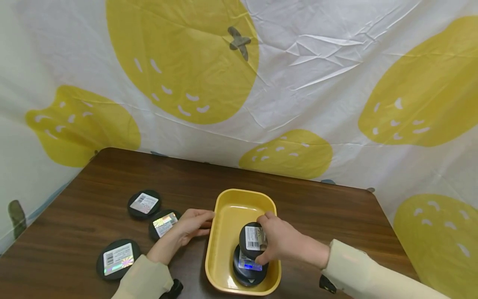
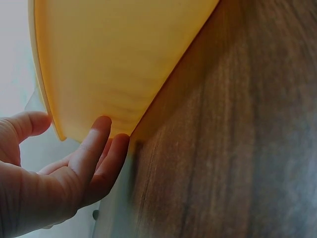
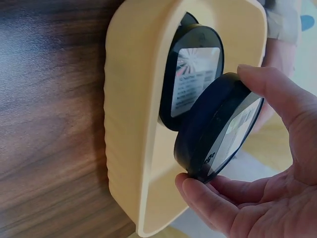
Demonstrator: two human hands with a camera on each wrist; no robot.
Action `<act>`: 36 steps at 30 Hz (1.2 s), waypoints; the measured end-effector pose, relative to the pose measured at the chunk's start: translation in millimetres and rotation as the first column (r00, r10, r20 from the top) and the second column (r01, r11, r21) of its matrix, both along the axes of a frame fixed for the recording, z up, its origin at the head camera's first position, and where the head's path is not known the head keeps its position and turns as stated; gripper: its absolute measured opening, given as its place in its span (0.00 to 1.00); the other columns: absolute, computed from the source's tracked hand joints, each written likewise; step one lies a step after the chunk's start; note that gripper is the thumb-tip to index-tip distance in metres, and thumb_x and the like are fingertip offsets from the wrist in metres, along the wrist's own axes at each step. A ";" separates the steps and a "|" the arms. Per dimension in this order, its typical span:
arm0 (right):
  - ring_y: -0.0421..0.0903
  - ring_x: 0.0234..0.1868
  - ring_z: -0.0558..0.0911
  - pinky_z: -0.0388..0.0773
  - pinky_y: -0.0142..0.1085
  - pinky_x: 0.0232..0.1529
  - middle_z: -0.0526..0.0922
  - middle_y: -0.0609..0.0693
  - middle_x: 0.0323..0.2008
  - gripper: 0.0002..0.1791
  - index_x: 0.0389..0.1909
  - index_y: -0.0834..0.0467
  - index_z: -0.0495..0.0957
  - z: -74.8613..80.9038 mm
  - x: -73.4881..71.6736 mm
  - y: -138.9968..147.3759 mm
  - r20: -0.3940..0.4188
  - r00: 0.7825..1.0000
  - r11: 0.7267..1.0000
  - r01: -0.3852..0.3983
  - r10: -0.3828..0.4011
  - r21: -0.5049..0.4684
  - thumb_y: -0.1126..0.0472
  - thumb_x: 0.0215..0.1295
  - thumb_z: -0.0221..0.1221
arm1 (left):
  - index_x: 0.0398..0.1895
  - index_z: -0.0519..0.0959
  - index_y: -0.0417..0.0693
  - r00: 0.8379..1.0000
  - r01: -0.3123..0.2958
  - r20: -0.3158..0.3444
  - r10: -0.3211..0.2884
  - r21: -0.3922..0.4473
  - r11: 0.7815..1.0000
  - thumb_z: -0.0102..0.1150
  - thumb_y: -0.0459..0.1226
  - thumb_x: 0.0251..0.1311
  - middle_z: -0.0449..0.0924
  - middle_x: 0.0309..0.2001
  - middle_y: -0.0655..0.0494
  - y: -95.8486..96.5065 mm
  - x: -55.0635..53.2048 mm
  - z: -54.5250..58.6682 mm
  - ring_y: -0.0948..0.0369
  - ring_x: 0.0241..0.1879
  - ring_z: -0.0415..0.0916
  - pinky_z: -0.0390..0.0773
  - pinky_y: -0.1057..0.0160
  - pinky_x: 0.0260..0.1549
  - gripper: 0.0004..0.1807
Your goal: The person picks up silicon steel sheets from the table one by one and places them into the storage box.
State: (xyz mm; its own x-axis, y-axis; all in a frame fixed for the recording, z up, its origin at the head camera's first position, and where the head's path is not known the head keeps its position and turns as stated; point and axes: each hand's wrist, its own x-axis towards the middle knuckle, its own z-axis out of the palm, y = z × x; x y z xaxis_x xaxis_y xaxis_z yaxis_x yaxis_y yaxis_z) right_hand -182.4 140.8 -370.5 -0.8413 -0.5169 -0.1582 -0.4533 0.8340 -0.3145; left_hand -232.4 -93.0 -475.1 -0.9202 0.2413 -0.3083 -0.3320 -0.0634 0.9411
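Note:
My right hand (image 1: 279,240) holds a flat round black container (image 1: 251,237) by its edge, thumb on one side and fingers on the other. It has a white barcode label and is tilted in the right wrist view. Below it, inside the yellow tray (image 1: 225,216), lie more black containers, the top one (image 3: 198,74) showing a shiny label. On the tray's left side, my left hand (image 1: 194,226) touches the outer wall with extended fingers (image 2: 89,148). Its thumb is right at the rim in the left wrist view.
Three more labelled black containers lie on the brown wooden table (image 1: 179,174) left of the tray: one at the back (image 1: 144,204), one beside the left wrist (image 1: 164,224), one nearer the front (image 1: 118,259). A lemon-print curtain (image 1: 291,83) hangs behind the table.

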 end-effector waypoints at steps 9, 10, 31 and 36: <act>0.43 0.29 0.71 0.75 0.35 0.31 0.66 0.50 0.32 0.40 0.41 0.67 0.71 -6.3 2.6 0.1 -0.026 0.999 0.998 -0.028 0.029 0.060 0.52 0.26 0.78 | 0.48 0.76 0.26 0.999 0.024 -0.025 -0.024 0.032 0.999 0.55 0.38 0.61 0.80 0.41 0.45 -1.9 -0.6 -2.0 0.58 0.38 0.79 0.80 0.62 0.37 0.21; 0.43 0.29 0.71 0.75 0.35 0.31 0.66 0.50 0.32 0.40 0.42 0.67 0.71 -6.4 2.8 0.0 -0.025 0.999 0.998 -0.026 0.027 0.061 0.52 0.26 0.78 | 0.47 0.76 0.26 0.999 0.030 -0.031 -0.029 0.037 0.999 0.56 0.39 0.60 0.81 0.41 0.45 -2.3 -0.3 -1.7 0.59 0.38 0.79 0.80 0.61 0.38 0.21; 0.42 0.27 0.70 0.74 0.32 0.30 0.65 0.49 0.32 0.39 0.40 0.65 0.70 -9.9 8.3 -5.4 -0.005 0.999 0.997 -0.040 0.040 0.064 0.51 0.26 0.78 | 0.49 0.74 0.24 1.000 -0.007 0.003 0.007 -0.001 1.000 0.52 0.35 0.62 0.81 0.40 0.47 0.7 1.3 4.2 0.59 0.37 0.78 0.80 0.63 0.36 0.19; 0.42 0.27 0.70 0.74 0.33 0.30 0.65 0.49 0.32 0.39 0.39 0.64 0.70 -10.2 9.6 -6.6 -0.008 0.999 0.996 -0.043 0.043 0.075 0.50 0.26 0.79 | 0.49 0.74 0.24 1.000 -0.008 0.002 0.008 -0.001 1.000 0.52 0.35 0.62 0.80 0.41 0.46 0.4 1.4 4.2 0.59 0.38 0.78 0.80 0.64 0.35 0.20</act>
State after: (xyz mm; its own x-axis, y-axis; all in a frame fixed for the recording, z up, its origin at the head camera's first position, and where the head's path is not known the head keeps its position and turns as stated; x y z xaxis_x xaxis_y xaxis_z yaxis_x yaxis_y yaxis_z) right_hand -172.8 134.1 -380.6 -0.8202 -0.5395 -0.1902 -0.4918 0.8349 -0.2471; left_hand -231.1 -92.6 -470.8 -0.9214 0.2336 -0.3106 -0.3335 -0.0649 0.9405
